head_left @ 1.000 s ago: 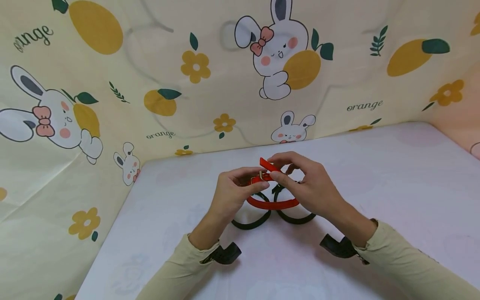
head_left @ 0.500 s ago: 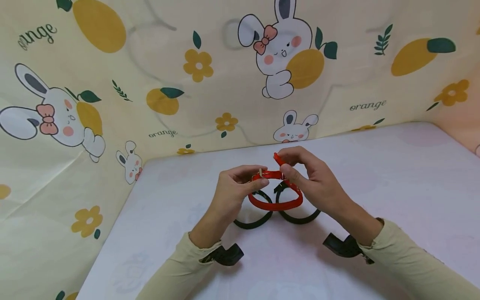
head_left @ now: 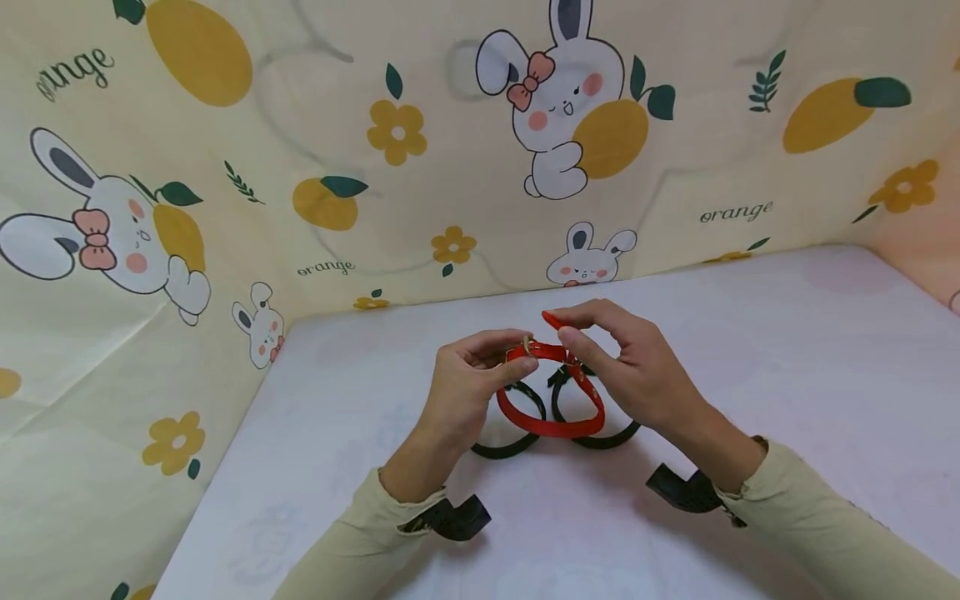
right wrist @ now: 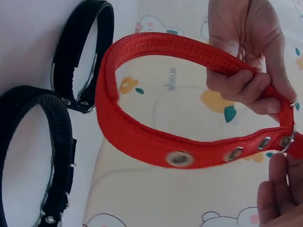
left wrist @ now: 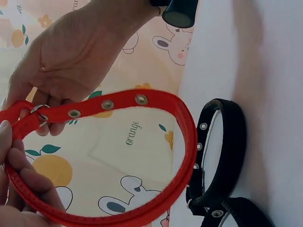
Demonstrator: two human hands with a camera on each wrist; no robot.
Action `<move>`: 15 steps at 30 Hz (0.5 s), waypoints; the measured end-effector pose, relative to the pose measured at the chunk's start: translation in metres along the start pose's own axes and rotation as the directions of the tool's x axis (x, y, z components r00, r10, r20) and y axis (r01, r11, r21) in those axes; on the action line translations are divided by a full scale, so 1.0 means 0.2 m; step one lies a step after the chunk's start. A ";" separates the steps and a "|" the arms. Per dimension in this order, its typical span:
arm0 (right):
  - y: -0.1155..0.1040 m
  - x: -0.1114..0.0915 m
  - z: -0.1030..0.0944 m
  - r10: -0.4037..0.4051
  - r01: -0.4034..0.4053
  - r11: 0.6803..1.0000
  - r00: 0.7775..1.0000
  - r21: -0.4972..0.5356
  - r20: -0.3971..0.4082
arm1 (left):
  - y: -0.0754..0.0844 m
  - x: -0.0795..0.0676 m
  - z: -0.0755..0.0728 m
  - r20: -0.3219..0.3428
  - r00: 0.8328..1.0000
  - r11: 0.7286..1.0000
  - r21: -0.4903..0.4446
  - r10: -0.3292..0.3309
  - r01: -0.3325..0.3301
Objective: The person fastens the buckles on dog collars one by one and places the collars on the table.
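A red pet collar (head_left: 551, 428), closed into a loop, is held up over the table between both hands. My left hand (head_left: 468, 387) grips its buckle section, thumb in front and fingers behind. The strap's free tip is pinched between thumb and fingers of my right hand (head_left: 630, 358). In the left wrist view the red strap (left wrist: 187, 142) shows metal eyelets, and its end passes through a metal ring (left wrist: 40, 109). Larger eyelets (right wrist: 180, 159) face the right wrist camera. Behind and below the loop lie two black collars, a left one (head_left: 504, 452) and a right one (head_left: 611, 442).
The white tabletop (head_left: 360, 400) spreads around the collars. A cream backdrop (head_left: 420, 208) printed with rabbits and oranges rises along the back and left edges. Black wrist camera mounts (head_left: 453, 518) jut out below both sleeves.
My right hand has shifted right, drawing the red tip away from the buckle and baring more of the strap between the hands. The front of the red loop now hangs lower.
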State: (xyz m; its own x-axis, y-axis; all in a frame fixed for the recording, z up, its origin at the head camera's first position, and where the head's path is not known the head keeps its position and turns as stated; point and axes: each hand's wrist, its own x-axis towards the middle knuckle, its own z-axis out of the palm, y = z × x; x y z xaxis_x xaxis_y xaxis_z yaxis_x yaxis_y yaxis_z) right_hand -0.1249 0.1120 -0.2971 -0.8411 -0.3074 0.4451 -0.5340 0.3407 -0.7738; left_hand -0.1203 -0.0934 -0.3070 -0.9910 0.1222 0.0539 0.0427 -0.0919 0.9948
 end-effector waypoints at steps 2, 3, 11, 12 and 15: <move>0.00 0.00 0.00 -0.029 0.030 0.999 1.000 -0.025 0.011 | 0.00 0.00 0.00 -0.003 1.000 1.000 -0.008 0.004 -0.004; 0.00 0.00 0.00 -0.047 0.047 0.998 0.999 -0.038 0.013 | 0.00 0.00 0.01 -0.004 1.000 1.000 -0.010 0.007 -0.007; 0.00 -0.01 0.01 -0.125 0.126 0.983 0.992 -0.136 0.016 | -0.01 -0.01 0.01 -0.004 1.000 1.000 -0.023 0.021 -0.021; -0.01 -0.01 0.01 -0.128 0.129 0.982 0.992 -0.141 0.012 | -0.01 -0.01 0.01 -0.004 1.000 0.999 -0.023 0.026 -0.026; -0.01 -0.01 0.01 -0.132 0.131 0.979 0.991 -0.157 0.009 | -0.01 -0.01 0.01 -0.006 0.999 0.999 -0.026 0.039 -0.040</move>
State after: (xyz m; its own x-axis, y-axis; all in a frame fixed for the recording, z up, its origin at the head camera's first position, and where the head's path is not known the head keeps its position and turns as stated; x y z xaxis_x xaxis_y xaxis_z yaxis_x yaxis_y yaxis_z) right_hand -0.1225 0.1092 -0.2979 -0.7627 -0.3573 0.5391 -0.6467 0.4323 -0.6284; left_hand -0.1186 -0.0916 -0.3099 -0.9893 0.1129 0.0926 0.0786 -0.1227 0.9893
